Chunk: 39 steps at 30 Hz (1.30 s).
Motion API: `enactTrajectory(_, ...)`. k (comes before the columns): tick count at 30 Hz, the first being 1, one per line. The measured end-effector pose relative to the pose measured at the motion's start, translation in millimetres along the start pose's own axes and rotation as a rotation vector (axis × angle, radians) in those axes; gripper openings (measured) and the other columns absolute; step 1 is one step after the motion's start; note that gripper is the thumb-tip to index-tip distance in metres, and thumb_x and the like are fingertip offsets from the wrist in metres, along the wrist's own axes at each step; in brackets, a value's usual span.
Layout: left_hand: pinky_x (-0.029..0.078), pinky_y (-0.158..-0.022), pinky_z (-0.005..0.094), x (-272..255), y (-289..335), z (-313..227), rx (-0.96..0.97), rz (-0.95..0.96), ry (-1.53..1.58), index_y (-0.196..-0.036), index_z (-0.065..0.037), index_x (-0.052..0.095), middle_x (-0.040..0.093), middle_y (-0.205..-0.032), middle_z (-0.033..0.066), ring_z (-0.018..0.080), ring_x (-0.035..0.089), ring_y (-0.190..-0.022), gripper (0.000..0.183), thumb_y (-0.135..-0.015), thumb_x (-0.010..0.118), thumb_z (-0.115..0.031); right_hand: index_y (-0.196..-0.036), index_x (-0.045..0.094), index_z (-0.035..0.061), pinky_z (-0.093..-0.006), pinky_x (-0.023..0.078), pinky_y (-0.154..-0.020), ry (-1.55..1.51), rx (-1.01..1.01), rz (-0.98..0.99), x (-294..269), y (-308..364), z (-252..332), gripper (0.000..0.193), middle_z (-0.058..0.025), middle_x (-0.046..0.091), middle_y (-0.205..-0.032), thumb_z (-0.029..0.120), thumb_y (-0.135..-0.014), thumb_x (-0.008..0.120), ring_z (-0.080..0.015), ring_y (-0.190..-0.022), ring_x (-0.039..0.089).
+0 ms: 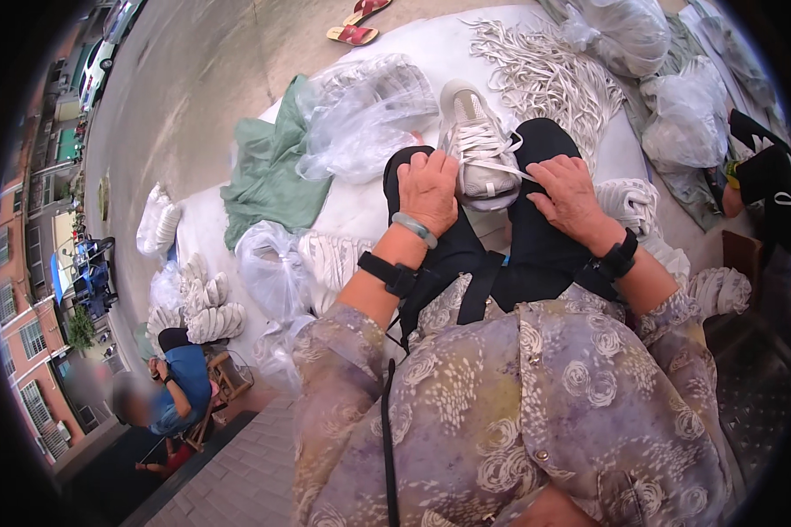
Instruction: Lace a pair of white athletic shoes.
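A pale grey-white sneaker (pixel 476 140) rests between my knees, toe pointing away, with white laces (pixel 488 151) threaded across its top. My left hand (pixel 428 189) lies on my left knee at the shoe's near left side, fingers curled against its edge. My right hand (pixel 569 195) sits on my right knee and pinches a lace end that stretches from the shoe. I wear a green bangle (pixel 414 228) and black straps on both wrists.
A heap of loose white laces (pixel 545 75) lies beyond the shoe on a white sheet (pixel 413 53). Clear plastic bags (pixel 360 114), a green cloth (pixel 268 171) and stacked white shoes (pixel 204 303) lie left. A seated person (pixel 171 386) is at lower left.
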<state>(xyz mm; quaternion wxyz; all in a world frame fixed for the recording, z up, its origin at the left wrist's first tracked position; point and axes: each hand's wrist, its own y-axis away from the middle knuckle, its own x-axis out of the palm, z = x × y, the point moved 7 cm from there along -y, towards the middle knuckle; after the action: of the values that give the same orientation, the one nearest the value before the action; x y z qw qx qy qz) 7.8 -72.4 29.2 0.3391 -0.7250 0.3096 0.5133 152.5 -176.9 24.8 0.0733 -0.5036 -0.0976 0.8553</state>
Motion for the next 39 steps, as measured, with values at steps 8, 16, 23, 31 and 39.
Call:
enactTrajectory(8,0.037,-0.064,0.0372,16.4,-6.3,27.6,-0.053,-0.192,0.110,-0.074,-0.009,0.055,0.055,-0.077,0.0067,0.0254,0.052,-0.074,0.014,-0.061,0.057,-0.007,-0.098,0.052,0.0098,-0.0375,0.034,-0.079,-0.023,0.022,0.017,10.5,5.0,-4.8,0.035,-0.0044,0.055,-0.077,0.012,-0.066,0.067,-0.0227,-0.079,0.052)
enactTrajectory(16,0.043,-0.045,0.0222,49.7,-13.1,59.2,-0.443,-0.142,0.795,-0.077,-0.002,0.053,0.055,-0.068,0.0013,0.0068,0.052,-0.051,0.002,-0.077,0.051,-0.003,-0.094,0.054,0.0099,-0.0360,0.035,-0.076,-0.084,0.025,-0.065,6.8,-0.4,-7.5,0.027,-0.0046,0.055,-0.076,0.012,-0.069,0.065,-0.0226,-0.074,0.054)
enactTrajectory(23,0.038,-0.041,0.0179,39.5,-22.2,41.0,-0.619,-0.106,1.031,-0.080,-0.001,0.056,0.056,-0.064,0.0016,0.0053,0.050,-0.046,0.006,-0.081,0.051,-0.004,-0.091,0.054,0.0087,-0.0372,0.040,-0.064,-0.170,0.101,-0.051,16.0,-7.8,-10.6,0.022,-0.0077,0.054,-0.074,0.010,-0.071,0.062,-0.0269,-0.073,0.055)
enactTrajectory(31,0.035,-0.039,0.0183,48.5,-10.0,53.9,-0.812,0.251,1.226,-0.066,-0.005,0.056,0.053,-0.056,0.0017,0.0075,0.050,-0.046,0.024,-0.082,0.056,-0.023,-0.080,0.049,0.0074,-0.0397,0.043,-0.058,-0.112,0.031,0.021,24.1,-14.7,2.0,0.012,-0.0102,0.052,-0.070,0.011,-0.073,0.058,-0.0298,-0.067,0.055)
enactTrajectory(39,0.038,-0.043,0.0208,62.4,-13.5,54.2,-0.693,0.334,1.221,-0.064,-0.005,0.055,0.053,-0.058,0.0009,0.0083,0.048,-0.047,0.017,-0.071,0.064,-0.018,-0.069,0.049,0.0075,-0.0404,0.042,-0.051,-0.116,0.008,-0.015,-1.5,4.0,-15.3,0.006,-0.0105,0.052,-0.061,0.006,-0.072,0.054,-0.0302,-0.061,0.057)
